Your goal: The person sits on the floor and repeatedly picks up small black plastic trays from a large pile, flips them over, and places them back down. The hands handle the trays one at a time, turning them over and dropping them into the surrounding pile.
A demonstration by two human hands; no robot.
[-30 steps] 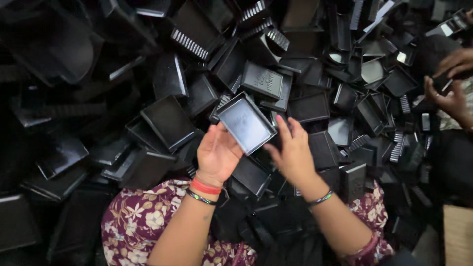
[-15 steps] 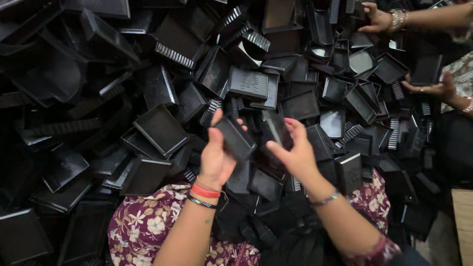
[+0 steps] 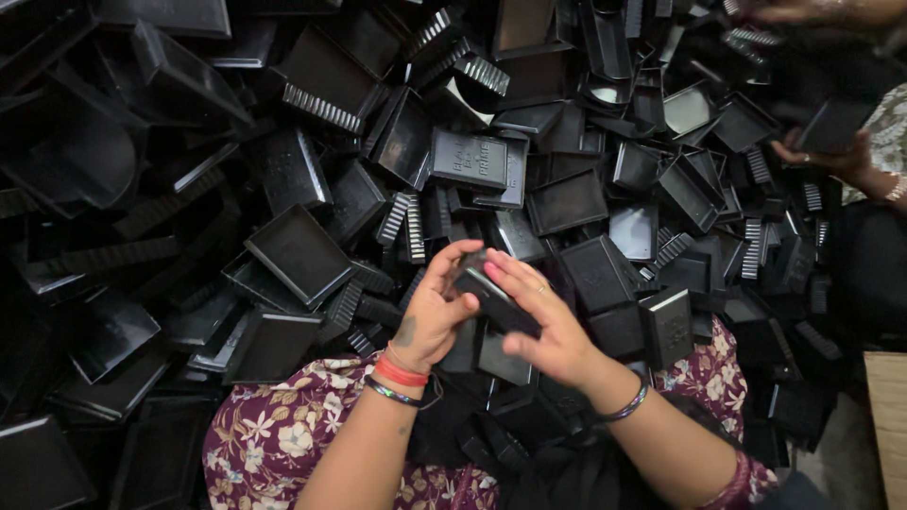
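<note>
My left hand [image 3: 433, 316] and my right hand [image 3: 540, 321] are pressed together around a small black plastic box [image 3: 493, 297], low in the middle of the head view. The left fingers curl over its near end and the right palm covers its side. The box is held just above my lap, over a heap of similar black plastic trays and lids [image 3: 300, 253]. Red and dark bangles circle my left wrist, a dark bangle my right.
Black trays, lids and ribbed comb-like parts [image 3: 406, 227] cover the whole surface around me. Another person's hand [image 3: 831, 151] holds a black tray at the right edge, and a second hand [image 3: 803, 11] shows at the top right. My floral-clothed knees [image 3: 274, 444] sit below.
My hands drew back toward my lap. A second ago they held one flat open tray; then two separate pieces; now they close on a single closed box.
</note>
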